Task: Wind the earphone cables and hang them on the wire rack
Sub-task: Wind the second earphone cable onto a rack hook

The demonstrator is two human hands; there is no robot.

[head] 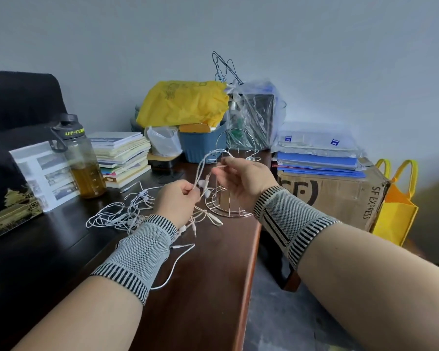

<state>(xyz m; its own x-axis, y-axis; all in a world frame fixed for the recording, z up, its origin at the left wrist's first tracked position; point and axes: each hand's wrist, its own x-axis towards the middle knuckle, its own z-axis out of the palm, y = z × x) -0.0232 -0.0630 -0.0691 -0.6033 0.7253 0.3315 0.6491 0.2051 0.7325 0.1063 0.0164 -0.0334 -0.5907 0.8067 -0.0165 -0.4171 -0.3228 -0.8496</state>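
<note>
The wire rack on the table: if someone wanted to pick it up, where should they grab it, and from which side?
Probably the arched top of the wire rack, taken from above. The rack stands upright on a round base, and its thin upright wires meet in that arch, giving fingers a bar to curl round. Come in from the right: the held earphone cable and both hands crowd its left and front.

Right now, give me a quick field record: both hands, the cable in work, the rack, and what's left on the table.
left hand: pinches the earphone cable low, near the earbuds
right hand: fingers pinch the same cable higher up
earphone cable: white, looped between both hands, above the table
wire rack: upright on the table, behind the hands; whether anything hangs on it is unclear
loose cables: tangled white pile on the table, left of the left hand
</note>
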